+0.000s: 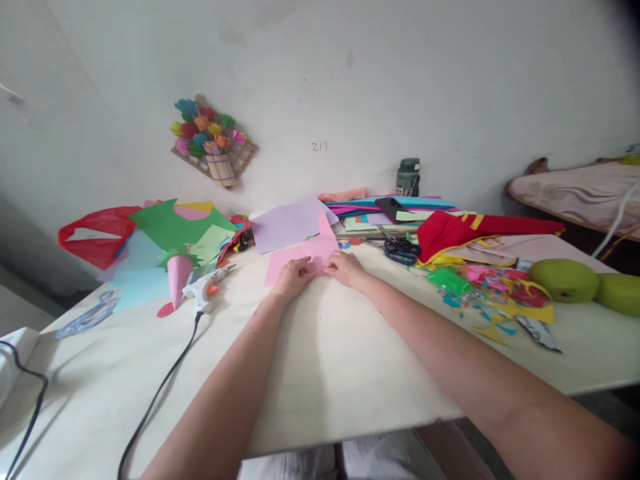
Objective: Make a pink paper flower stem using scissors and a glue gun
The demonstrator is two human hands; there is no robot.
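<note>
A sheet of pink paper (324,245) lies creased on the table, one part of it rising at the back right. At its near edge, the fingers of my left hand (293,277) are closed in a pinch on the paper. Close by on the right, my right hand (346,269) pinches the same edge, thumb and fingertips together. Behind it rests a lilac paper sheet (287,225). To the left are a white glue gun (201,291) with a black cord and a pink paper cone (179,277) with a green fringed rim.
Scissors (401,249) and a dark phone (392,209) lie by stacked coloured paper on the right. Further right are red cloth (450,233), paper scraps (500,303) and green fruit (564,280). A bottle (409,177) stands at the wall. Green paper (175,227) lies at left.
</note>
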